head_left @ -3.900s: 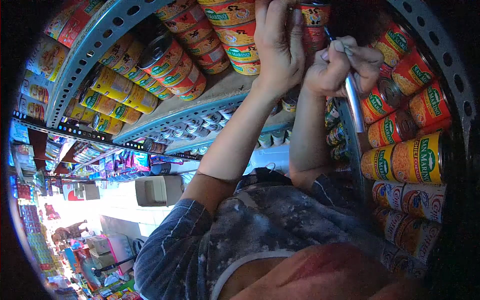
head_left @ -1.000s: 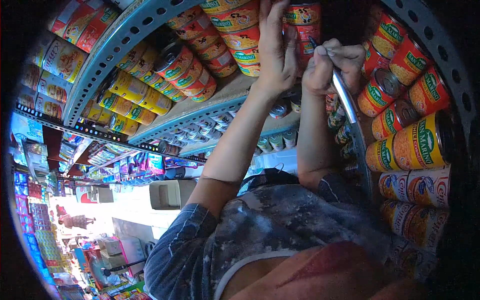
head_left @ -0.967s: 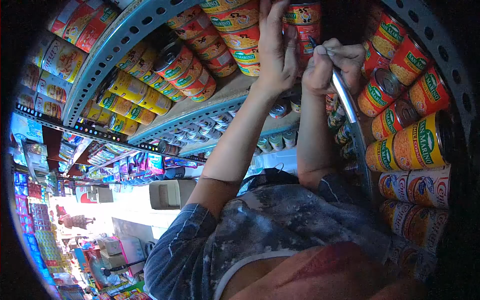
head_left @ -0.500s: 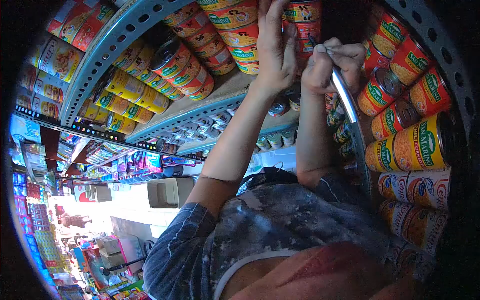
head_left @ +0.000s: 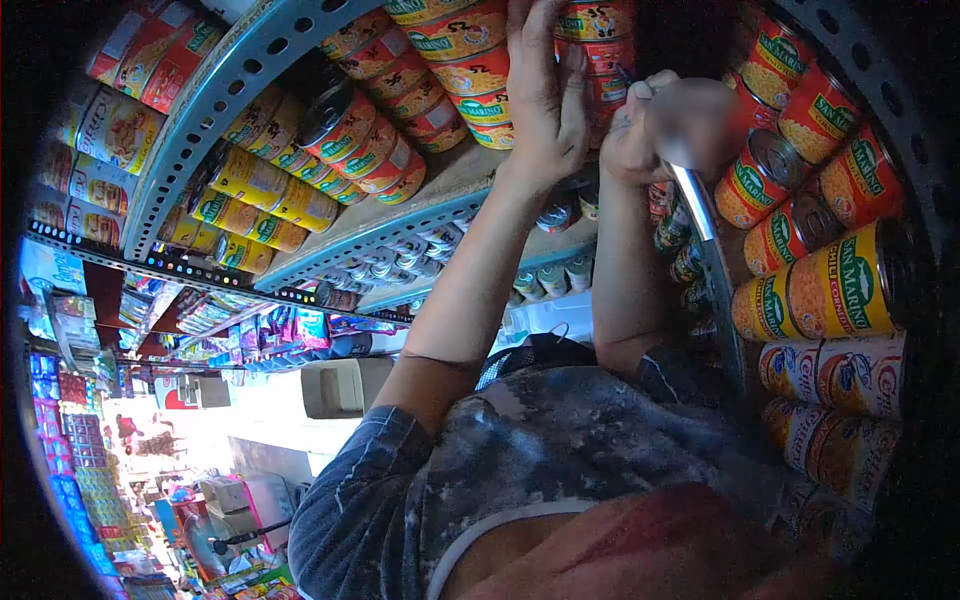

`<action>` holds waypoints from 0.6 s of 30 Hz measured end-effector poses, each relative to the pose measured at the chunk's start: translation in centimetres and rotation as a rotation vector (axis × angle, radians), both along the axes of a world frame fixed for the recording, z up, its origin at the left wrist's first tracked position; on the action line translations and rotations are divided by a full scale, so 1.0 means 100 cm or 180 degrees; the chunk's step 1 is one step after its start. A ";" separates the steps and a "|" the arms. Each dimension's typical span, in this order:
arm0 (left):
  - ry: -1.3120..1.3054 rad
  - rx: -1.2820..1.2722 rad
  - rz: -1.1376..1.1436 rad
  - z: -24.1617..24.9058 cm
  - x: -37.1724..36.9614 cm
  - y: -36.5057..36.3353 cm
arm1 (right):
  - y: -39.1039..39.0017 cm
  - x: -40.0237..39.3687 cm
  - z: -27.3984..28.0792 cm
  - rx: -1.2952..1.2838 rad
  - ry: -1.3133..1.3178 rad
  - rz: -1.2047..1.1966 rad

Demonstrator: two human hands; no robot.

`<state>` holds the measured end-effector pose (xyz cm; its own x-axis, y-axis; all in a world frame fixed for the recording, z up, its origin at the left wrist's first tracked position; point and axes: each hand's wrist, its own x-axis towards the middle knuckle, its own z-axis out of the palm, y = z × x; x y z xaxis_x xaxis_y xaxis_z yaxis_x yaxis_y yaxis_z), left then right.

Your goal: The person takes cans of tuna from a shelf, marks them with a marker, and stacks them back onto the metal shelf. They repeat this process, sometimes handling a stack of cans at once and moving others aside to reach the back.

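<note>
My left hand (head_left: 546, 95) reaches up to the shelf, its fingers stretched out along the side of a red and yellow can (head_left: 597, 55) with black handwriting on it. My right hand (head_left: 628, 135) is closed round a marker with a silver barrel (head_left: 694, 202). The marker's dark tip points at that can, right at its side. A blurred patch covers part of the right hand. Left of my left hand stands a stack of San Marino cans (head_left: 470, 75), several with black handwritten numbers.
Perforated metal shelf rails (head_left: 370, 240) run close below and beside my arms. More San Marino cans (head_left: 850, 285) are stacked on the right, and yellow cans (head_left: 270, 190) on the left. A cardboard box (head_left: 345, 388) and a fan (head_left: 235, 540) are farther off in the bright shop.
My right hand has shifted slightly left, with the marker still in it. The left hand has moved slightly left, keeping its fingers along the can.
</note>
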<state>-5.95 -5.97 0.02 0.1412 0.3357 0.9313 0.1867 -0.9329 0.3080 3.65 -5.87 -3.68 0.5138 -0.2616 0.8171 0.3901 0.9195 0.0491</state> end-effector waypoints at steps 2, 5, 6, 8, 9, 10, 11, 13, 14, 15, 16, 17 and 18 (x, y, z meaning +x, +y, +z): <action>0.0042 0.0074 0.0024 0.001 -0.001 0.000 | -0.002 -0.001 0.001 0.0003 0.0036 -0.0074; 0.0053 0.0185 -0.0009 0.003 -0.001 -0.001 | -0.004 0.000 0.004 0.0018 0.0008 -0.0149; 0.0029 0.0220 -0.0069 0.003 -0.001 -0.002 | -0.004 0.001 0.004 0.0028 -0.0052 -0.0154; 0.0036 0.0200 -0.0034 0.002 -0.001 -0.002 | -0.003 -0.002 0.005 0.0089 0.0095 -0.0145; 0.0042 0.0186 -0.0002 0.001 -0.002 -0.001 | -0.002 -0.002 0.005 0.0155 0.0242 -0.0137; 0.0042 0.0184 -0.0003 0.000 -0.002 -0.001 | -0.002 -0.002 0.005 0.0154 0.0242 -0.0138; 0.0044 0.0193 0.0009 0.000 -0.002 0.000 | -0.002 -0.002 0.005 0.0109 0.0213 -0.0139; 0.0050 0.0194 0.0019 -0.001 -0.002 0.001 | -0.001 -0.001 0.005 0.0055 0.0188 -0.0142; 0.0041 0.0172 0.0003 -0.001 -0.002 0.001 | 0.001 0.001 0.004 0.0044 0.0220 -0.0495; 0.0032 0.0149 -0.0012 0.000 -0.002 0.000 | 0.001 0.004 0.004 0.0031 0.0252 -0.0849; 0.0033 0.0144 -0.0010 0.001 -0.001 0.000 | -0.003 0.013 0.003 0.0026 0.0253 -0.0846; 0.0015 0.0162 -0.0018 0.001 -0.001 0.000 | -0.010 0.026 0.002 -0.0002 -0.0413 -0.0833; -0.0007 0.0181 -0.0025 0.002 0.000 0.000 | -0.014 0.033 0.002 -0.0026 -0.1082 -0.0812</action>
<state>-5.99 -6.01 0.19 0.1414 0.2810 0.9492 0.1787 -0.9504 0.2548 6.95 -7.24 -3.47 0.1343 -0.3382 0.9314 0.5680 0.7965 0.2073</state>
